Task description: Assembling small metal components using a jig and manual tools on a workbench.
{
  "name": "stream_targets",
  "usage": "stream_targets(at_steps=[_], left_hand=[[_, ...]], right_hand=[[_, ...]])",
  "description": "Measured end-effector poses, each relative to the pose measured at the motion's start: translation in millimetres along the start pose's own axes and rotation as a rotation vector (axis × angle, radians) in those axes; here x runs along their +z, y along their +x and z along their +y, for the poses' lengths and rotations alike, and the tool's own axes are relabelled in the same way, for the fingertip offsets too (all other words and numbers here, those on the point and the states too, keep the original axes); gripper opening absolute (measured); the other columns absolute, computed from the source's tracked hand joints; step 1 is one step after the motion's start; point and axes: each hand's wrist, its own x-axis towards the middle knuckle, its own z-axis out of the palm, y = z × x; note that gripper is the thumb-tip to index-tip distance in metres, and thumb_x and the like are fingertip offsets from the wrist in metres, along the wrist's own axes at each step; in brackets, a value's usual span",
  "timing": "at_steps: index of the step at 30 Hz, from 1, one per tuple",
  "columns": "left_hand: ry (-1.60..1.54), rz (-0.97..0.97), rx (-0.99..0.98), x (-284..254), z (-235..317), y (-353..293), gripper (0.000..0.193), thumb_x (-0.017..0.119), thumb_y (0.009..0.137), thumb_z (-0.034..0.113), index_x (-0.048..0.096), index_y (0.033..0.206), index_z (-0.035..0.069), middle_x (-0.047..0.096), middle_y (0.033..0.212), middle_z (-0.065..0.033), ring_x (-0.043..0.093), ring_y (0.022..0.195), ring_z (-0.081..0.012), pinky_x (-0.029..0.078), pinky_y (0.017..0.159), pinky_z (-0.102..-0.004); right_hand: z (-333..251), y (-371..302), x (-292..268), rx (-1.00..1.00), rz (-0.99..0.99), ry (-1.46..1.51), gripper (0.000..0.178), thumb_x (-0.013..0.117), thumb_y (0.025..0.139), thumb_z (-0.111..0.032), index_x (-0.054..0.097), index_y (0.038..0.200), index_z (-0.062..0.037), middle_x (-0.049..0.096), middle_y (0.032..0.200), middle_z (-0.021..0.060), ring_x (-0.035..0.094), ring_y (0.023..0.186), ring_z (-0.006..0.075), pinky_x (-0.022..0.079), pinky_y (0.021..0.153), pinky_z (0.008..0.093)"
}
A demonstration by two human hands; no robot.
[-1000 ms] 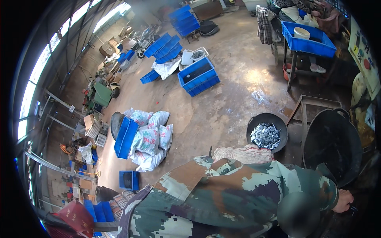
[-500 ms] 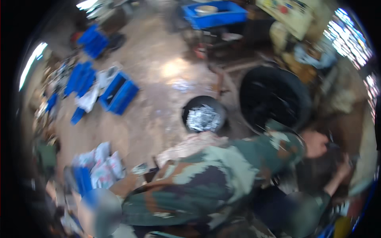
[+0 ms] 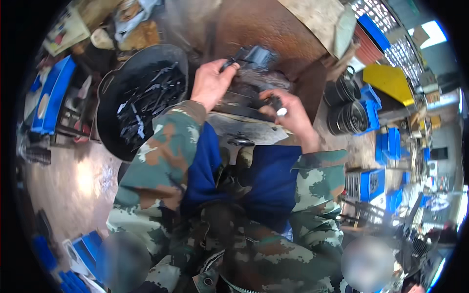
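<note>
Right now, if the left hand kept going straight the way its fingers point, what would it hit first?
Probably the dark metal fixture just past the left hand, which pinches a thin dark metal piece. Depth is unclear, so the gap is hard to judge.

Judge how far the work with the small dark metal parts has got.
Done: nothing finished shows clearly. In hand: left hand pinches a small dark part at the rusty machine; right hand holds another small piece. Left: many dark strips lie in the black basin.
</note>
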Motion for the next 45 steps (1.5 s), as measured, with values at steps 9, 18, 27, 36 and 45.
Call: stream_targets(at_steps=[9, 18, 27, 36, 45], left_hand=[[0.227, -0.220, -0.002, 24, 33, 46, 0.032, 0.065, 0.088, 0.032, 0.071, 0.089, 0.001, 0.068, 0.072, -0.0045, 0.058, 0.069, -0.0148, 0.045, 0.068, -0.0313], [0.726, -0.480, 0.029, 35, -17, 61, 0.027, 0.065, 0.087, 0.026, 0.070, 0.105, 0.006, 0.068, 0.088, -0.0198, 0.064, 0.089, -0.0387, 0.049, 0.078, -0.0425], [0.489, -0.527, 0.039, 37, -62, 80, 0.020, 0.061, 0.090, 0.014, 0.067, 0.104, 0.001, 0.063, 0.079, -0.0169, 0.058, 0.073, -0.0249, 0.047, 0.075, -0.0350], [-0.074, -0.486, -0.180, 43, 15, 57, 0.021, 0.058, 0.096, 0.021, 0.070, 0.100, 0.005, 0.067, 0.079, 0.0041, 0.041, 0.056, -0.0038, 0.034, 0.052, -0.0219], [-0.335, -0.534, -0.283, 39, 19, 47, 0.028, 0.059, 0.097, 0.027, 0.067, 0.106, 0.002, 0.069, 0.086, -0.0018, 0.039, 0.055, -0.0034, 0.030, 0.049, -0.0214]], right_hand=[[33, -15, 19, -0.320, -0.095, -0.344, 0.033, 0.063, 0.076, 0.000, 0.067, 0.108, -0.0061, 0.068, 0.106, 0.0070, 0.068, 0.091, 0.0278, 0.055, 0.074, 0.0390], [20, 12, -29, 0.325, 0.213, 0.275, 0.021, 0.057, 0.091, -0.012, 0.064, 0.107, 0.0002, 0.069, 0.090, 0.0064, 0.056, 0.056, 0.0095, 0.048, 0.048, 0.0250], [18, 29, -30, 0.346, 0.410, 0.618, 0.020, 0.061, 0.097, -0.015, 0.062, 0.111, -0.0015, 0.069, 0.093, 0.0089, 0.039, 0.050, 0.0041, 0.046, 0.048, 0.0257], [11, 53, -8, 0.249, 0.538, 0.873, 0.021, 0.062, 0.096, -0.013, 0.061, 0.112, 0.0010, 0.068, 0.095, 0.0087, 0.048, 0.055, 0.0079, 0.047, 0.045, 0.0265], [-5, 61, 6, 0.211, 0.557, 0.886, 0.022, 0.067, 0.094, -0.015, 0.063, 0.110, -0.0007, 0.064, 0.079, 0.0052, 0.048, 0.053, 0.0093, 0.042, 0.049, 0.0275]])
